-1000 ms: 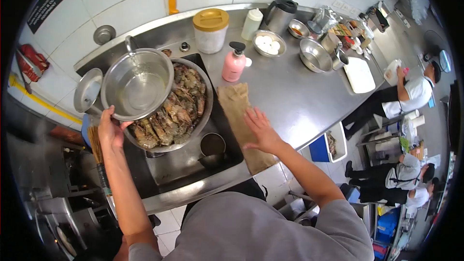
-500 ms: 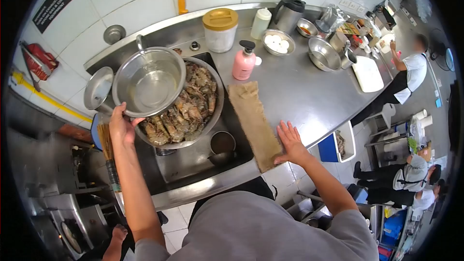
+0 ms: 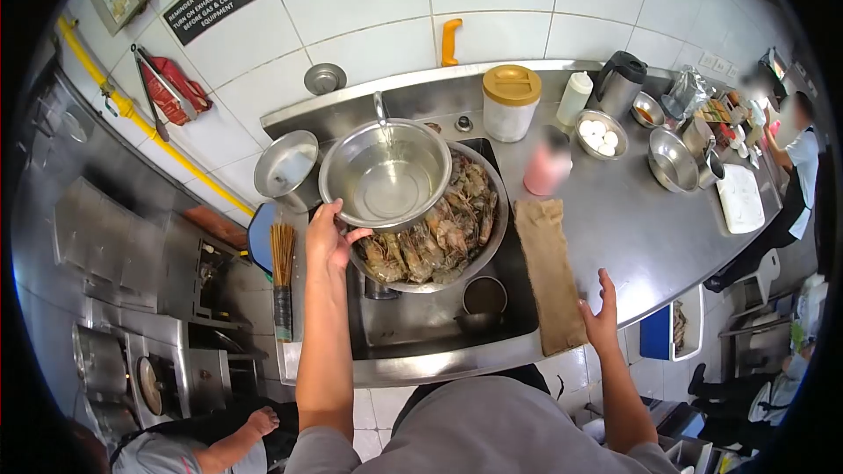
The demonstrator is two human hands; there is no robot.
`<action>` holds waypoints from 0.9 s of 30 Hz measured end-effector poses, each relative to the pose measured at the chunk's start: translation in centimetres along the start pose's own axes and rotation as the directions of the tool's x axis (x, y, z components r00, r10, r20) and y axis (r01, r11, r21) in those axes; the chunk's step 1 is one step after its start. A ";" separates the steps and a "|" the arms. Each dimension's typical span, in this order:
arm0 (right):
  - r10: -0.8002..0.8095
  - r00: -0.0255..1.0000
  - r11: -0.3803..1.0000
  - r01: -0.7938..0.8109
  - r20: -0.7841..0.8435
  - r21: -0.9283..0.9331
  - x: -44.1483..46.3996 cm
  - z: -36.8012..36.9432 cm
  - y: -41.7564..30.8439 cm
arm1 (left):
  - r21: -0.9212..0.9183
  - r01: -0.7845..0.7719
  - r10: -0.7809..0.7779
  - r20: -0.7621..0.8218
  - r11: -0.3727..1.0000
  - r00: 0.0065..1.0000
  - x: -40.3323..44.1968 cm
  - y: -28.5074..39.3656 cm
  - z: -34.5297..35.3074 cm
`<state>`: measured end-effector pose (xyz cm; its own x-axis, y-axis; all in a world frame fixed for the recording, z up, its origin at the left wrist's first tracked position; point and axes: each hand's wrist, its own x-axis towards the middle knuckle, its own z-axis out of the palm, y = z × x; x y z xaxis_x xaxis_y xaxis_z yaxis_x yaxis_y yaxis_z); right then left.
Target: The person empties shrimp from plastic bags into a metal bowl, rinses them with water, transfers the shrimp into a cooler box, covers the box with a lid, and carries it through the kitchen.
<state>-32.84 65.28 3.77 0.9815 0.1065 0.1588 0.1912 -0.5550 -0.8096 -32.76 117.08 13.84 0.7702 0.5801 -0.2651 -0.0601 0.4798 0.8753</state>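
My left hand [image 3: 328, 244] is closed on the near rim of a steel mixing bowl [image 3: 347, 206], tilted a little under the faucet [image 3: 379, 105]. Water runs from the spout into it. Beneath this bowl, a wider steel basin holds a heap of raw prawns [image 3: 443, 241] over the sink [image 3: 404, 325]; part of the heap is hidden. Beside the folded brown cloth [image 3: 549, 272], my right hand [image 3: 601, 320] is open with its fingers apart, holding nothing.
A steel pot [image 3: 288, 167] and bundled sticks [image 3: 281, 272] are left of the sink. To the right stand a gold-lidded tub [image 3: 509, 105], a pink pump bottle [image 3: 546, 168] and a bowl of eggs [image 3: 601, 136]. A person [image 3: 224, 452] is at lower left; others work far right.
My view has swung left, so the scene sits further right. My right hand has come up off the counter edge. Water is now plainly seen falling into the bowl in my left hand.
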 end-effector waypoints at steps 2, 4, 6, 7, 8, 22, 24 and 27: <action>0.019 0.997 0.999 -0.017 -0.070 0.030 1.0 1.6 -2.6 | -0.014 0.012 -0.012 -0.006 1.000 1.000 -0.1 0.2 0.3; 0.073 0.997 0.917 -0.067 0.002 0.393 2.8 3.4 -4.6 | -0.023 0.032 -0.033 -0.021 0.999 0.999 0.0 0.3 0.6; 0.041 0.992 0.794 -0.103 0.116 0.599 5.7 6.1 -7.6 | -0.018 0.020 -0.020 0.006 1.000 1.000 0.4 0.0 0.6; 0.033 0.977 0.719 -0.169 0.210 0.675 7.3 6.7 -11.0 | -0.029 0.028 -0.027 0.006 0.999 1.000 0.6 0.0 0.6; 0.015 0.954 0.634 -0.241 0.299 0.735 9.0 7.3 -14.3 | -0.038 0.038 -0.038 0.006 0.999 0.999 0.7 -0.1 0.8; 0.059 0.782 0.582 -0.532 0.620 0.616 20.6 17.6 -19.2 | -0.016 0.044 -0.043 0.036 0.999 0.998 -0.5 -0.3 3.3; 0.078 0.805 0.608 -0.506 0.588 0.612 20.2 17.3 -19.8 | -0.042 0.068 -0.066 0.052 0.997 0.996 -0.5 -0.6 2.9; 0.203 0.860 0.603 -0.487 0.469 0.632 19.6 18.2 -20.0 | -0.017 0.050 -0.047 0.114 0.999 0.992 -0.4 -0.6 2.6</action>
<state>-17.35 93.48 12.85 0.8837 0.3654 -0.2926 -0.3611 0.1344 -0.9228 -31.37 114.83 14.54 0.8393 0.4782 -0.2585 -0.0329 0.5193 0.8539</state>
